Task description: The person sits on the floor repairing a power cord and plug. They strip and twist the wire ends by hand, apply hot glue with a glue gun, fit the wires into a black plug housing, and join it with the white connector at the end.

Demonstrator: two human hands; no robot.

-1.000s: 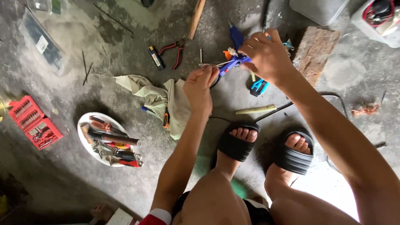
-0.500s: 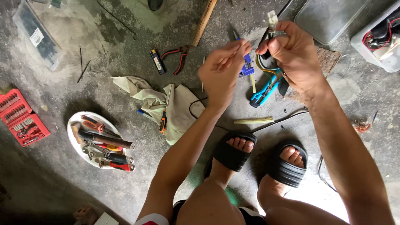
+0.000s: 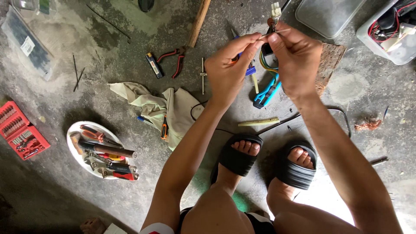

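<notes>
At nine o'clock on the concrete floor (image 3: 130, 39) lies a red bit set (image 3: 19, 132); just beside it toward the centre, a white bowl (image 3: 76, 130) holds wrenches and screwdrivers. A beige cloth (image 3: 167, 108) lies near the middle, with red-handled pliers (image 3: 175, 60) at eleven o'clock of it. Above centre, the left hand (image 3: 227, 69) and right hand (image 3: 297, 60) meet fingertip to fingertip, both pinched on a thin wire of a wire bundle (image 3: 269, 26) whose white connector points to twelve o'clock. Below the hands on the floor lies a blue wire stripper (image 3: 265, 93). At six o'clock, two feet in black sandals (image 3: 236, 158). At one to two o'clock stand clear plastic boxes (image 3: 327, 15).
</notes>
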